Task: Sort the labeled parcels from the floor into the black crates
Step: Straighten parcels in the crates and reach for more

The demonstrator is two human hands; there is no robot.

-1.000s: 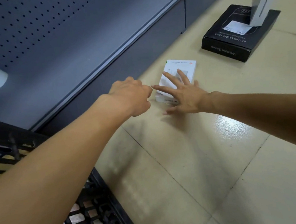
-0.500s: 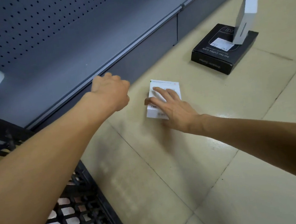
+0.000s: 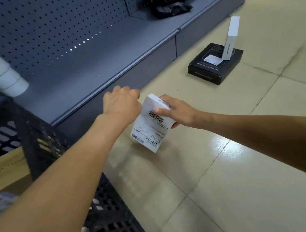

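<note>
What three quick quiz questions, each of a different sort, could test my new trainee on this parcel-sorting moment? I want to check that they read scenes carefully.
1. True or false: the white parcel lies flat on the floor.
2. Which hand grips the white parcel? A) left hand B) right hand C) both
3. Fill in: a white box stands upright on the ___ box.

Key
1. False: it is lifted and tilted, label facing the camera.
2. B; the left hand hovers beside it.
3. black

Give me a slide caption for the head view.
Right hand lifts a labeled white parcel off the floor beside a black crate; left hand hovers alongside.
</note>
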